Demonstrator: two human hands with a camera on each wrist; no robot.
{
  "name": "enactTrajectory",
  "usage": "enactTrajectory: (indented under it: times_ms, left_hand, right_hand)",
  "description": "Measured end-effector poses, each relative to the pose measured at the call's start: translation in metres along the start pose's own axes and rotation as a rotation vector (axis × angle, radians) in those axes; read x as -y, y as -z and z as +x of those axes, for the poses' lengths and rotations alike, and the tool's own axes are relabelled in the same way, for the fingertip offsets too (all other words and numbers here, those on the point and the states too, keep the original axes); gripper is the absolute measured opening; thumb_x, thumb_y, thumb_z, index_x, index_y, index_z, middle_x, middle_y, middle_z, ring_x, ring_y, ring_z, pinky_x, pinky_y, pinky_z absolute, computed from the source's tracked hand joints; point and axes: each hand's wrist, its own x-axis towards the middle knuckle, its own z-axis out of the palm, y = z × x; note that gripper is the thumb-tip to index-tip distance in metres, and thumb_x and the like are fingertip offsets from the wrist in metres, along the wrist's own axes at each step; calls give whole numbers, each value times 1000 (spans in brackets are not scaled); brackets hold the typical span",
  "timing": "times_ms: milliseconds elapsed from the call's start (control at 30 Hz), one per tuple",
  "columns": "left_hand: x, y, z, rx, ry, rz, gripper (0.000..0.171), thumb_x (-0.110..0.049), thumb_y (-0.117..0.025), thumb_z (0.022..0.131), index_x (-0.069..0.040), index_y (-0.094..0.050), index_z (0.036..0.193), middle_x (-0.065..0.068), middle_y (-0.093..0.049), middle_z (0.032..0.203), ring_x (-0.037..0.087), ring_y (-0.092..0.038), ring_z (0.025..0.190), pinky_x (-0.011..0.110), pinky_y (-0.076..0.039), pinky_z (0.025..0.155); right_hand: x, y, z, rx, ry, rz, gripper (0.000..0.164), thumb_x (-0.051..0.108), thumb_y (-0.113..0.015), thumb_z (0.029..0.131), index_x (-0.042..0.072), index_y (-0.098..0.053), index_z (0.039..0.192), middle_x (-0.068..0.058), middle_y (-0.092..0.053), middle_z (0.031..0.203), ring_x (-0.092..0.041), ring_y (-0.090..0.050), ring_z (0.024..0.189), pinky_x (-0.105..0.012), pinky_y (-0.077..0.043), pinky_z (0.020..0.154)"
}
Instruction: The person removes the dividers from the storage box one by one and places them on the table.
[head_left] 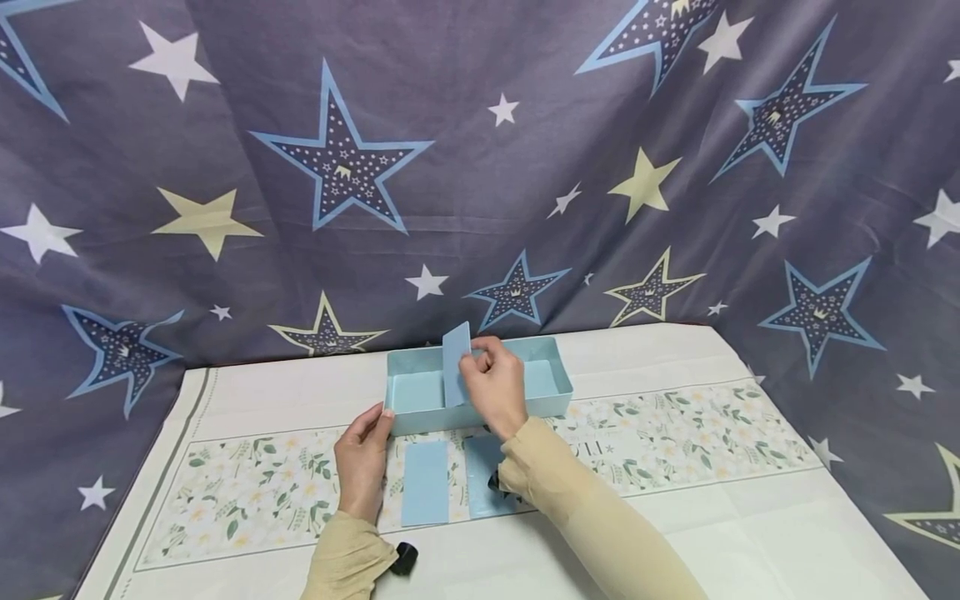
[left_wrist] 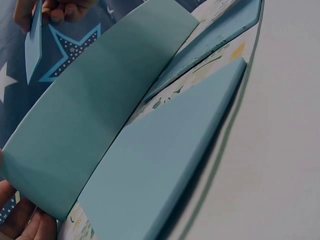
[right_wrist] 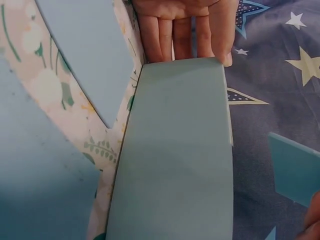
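A long, open-topped light blue box stands at the back of the table. My left hand holds its left end, with the thumb on the front corner of the rim and the other fingers along the end wall. Over the middle of the box, my right hand pinches a thin blue rectangular panel by its right side. That panel stands upright and slightly tilted; its lower end lies behind the box's front wall in the head view. Inside, the box floor shows on both sides of it.
Two more blue panels lie flat in front of the box, one on the left and one on the right, partly covered by the right sleeve. Beneath them runs a floral strip on a white cloth. A star-patterned curtain hangs close behind.
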Motion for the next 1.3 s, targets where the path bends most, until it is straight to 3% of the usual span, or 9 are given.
enactTrajectory:
  times_ms: [400,633,967,1100,1300]
  left_hand:
    - [4,1,1,-2,-14,14,36,-52,-64,77,-31,-62,106,-4,-61,107,6,-54,92,33,-50,83]
    - [0,1,-1,7,-9,13,37,-51,-64,78,-29,-62,108,-2,-61,109,8,-54,94,35,-50,84]
    - [-46,6,-24,34,44,-18,39,-36,-63,83,-14,-59,115,7,-59,114,15,-53,99,39,-47,89]
    - [-52,6,-28,28,53,-14,39,-37,-62,83,-15,-59,115,6,-59,114,12,-53,99,35,-48,89]
    - [-52,5,-29,22,50,-6,39,-38,-62,83,-16,-59,115,5,-60,113,10,-53,98,33,-48,88]
  right_hand:
    - [-1,7,-11,-43,-37,48,12,12,-57,81,13,-63,92,-2,-43,48,-14,-38,41,-29,-44,47]
    - [34,25,-21,-44,-63,93,12,0,-57,80,1,-62,90,-11,-44,49,-21,-39,42,-32,-47,54]
    - [31,37,-27,-62,-72,98,12,-2,-58,79,-1,-61,91,-11,-46,50,-20,-41,43,-26,-44,49]
    - [24,40,-28,-59,-78,106,14,-1,-58,79,-1,-61,93,-11,-48,51,-21,-41,44,-26,-43,47]
    - [-2,37,-32,-60,-118,99,14,7,-60,81,8,-63,94,-4,-46,50,-17,-41,43,-26,-44,49]
